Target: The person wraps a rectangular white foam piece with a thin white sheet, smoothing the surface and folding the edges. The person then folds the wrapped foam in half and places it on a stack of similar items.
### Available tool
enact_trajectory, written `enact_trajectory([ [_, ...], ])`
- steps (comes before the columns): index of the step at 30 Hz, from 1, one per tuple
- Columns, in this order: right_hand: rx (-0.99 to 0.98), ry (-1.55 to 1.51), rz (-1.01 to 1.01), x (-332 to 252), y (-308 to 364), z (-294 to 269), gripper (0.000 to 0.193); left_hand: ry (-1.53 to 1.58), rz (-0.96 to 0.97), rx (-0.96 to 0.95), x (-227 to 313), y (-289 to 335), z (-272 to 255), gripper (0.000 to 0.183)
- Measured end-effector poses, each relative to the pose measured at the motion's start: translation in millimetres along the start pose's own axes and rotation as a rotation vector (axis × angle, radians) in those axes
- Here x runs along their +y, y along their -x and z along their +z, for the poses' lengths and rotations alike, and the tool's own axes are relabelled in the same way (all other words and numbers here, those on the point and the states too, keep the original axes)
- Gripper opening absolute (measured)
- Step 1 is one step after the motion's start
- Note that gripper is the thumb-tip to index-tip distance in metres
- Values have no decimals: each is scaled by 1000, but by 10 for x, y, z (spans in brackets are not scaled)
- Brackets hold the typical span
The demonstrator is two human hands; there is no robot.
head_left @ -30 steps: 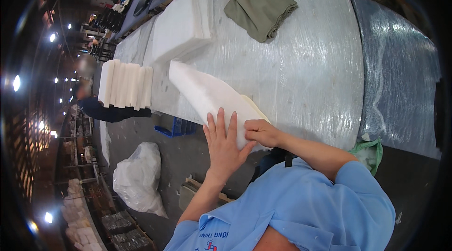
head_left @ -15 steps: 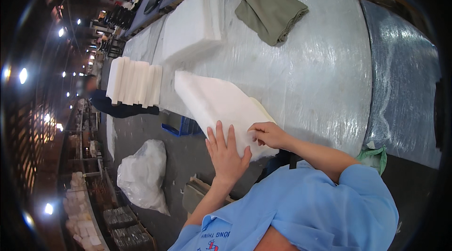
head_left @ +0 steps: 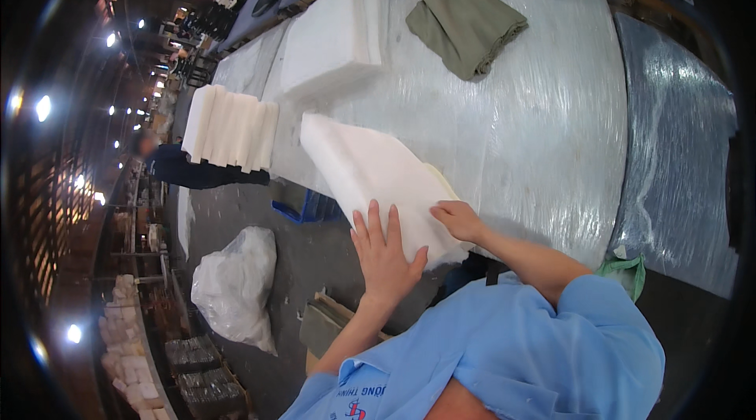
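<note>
1. Presently, the white padding [head_left: 370, 160] lies slantwise on the film-covered tabletop [head_left: 551, 113], its far tip toward 11 o'clock, its near end overhanging by the body; a pale yellow layer [head_left: 438, 175] peeks out at its 2 o'clock edge.
2. Left hand [head_left: 386, 259]: spread flat on the near 7 o'clock side, gripping nothing.
3. Right hand [head_left: 460, 221]: fingers curled at the near 4 o'clock edge, thumb extended; cannot tell whether it grips.
4. Surroundings: olive cloth [head_left: 468, 26] at 1 o'clock, tall white stack [head_left: 327, 46] at 11.
5. Judged step: steadying and squaring the layers; the next move seems to call for left pressure while the right thumb works the edge.
6. Versus half a second ago: right-hand fingertips look less pinched together; the left stays flat.
</note>
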State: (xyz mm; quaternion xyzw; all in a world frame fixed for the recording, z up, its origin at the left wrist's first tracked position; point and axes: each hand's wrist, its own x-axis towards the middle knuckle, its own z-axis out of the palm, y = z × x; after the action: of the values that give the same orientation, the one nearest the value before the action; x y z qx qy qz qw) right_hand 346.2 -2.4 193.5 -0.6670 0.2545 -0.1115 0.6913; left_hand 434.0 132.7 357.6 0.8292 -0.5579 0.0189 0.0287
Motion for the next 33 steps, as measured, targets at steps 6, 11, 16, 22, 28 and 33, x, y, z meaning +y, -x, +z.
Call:
enact_trajectory([
  [6, -229, -127, -112, -494, 74, 101, 43, 20, -12, 9, -96, 122, 43, 95],
  [11, -84, 116, -371, -585, -36, 209, 38, 163, 51, -42, -121, 51, -90, 108],
  [16, 40, 171, -121, -356, -137, 120, 36, 514, 23, 87, -207, -7, -186, 86],
  [22, 91, -58, -167, -753, -25, 170, 37, 794, -104, 241, -480, 11, 32, 59],
  [28, 190, 108, -313, -819, -112, 277, 39, 575, -67, 227, -272, -144, 207, 64],
  [33, 117, 61, -234, -747, -211, 393, 41, 346, -57, 195, -391, -155, 119, 75],
])
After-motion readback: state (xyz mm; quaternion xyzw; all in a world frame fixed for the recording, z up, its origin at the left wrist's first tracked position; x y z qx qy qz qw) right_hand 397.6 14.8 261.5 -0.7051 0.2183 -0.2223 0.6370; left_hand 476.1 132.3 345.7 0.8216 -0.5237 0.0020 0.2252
